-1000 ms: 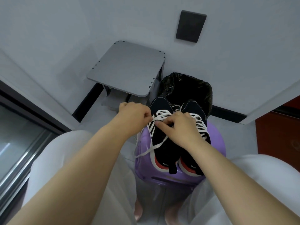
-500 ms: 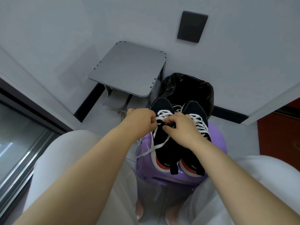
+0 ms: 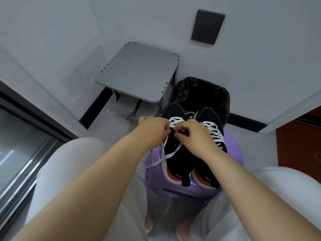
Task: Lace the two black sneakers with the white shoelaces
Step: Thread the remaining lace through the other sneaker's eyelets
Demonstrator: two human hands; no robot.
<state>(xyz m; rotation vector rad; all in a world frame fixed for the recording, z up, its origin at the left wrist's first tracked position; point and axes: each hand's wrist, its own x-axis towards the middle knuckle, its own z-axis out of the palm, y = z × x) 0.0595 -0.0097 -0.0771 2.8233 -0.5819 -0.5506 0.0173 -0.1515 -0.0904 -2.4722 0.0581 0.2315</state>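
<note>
Two black sneakers (image 3: 180,162) and two white shoelaces (image 3: 214,131) are lying on one purple stool (image 3: 232,152), beside one desk (image 3: 139,72), one bin (image 3: 205,94).

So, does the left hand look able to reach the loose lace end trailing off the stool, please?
Probably yes: the loose lace end lies uncovered just below the left hand, though that hand would first have to release the lace it pinches.

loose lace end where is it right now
In the head view the loose lace end trails down-left from the left sneaker, over the purple stool's left edge, below the left hand.
</note>
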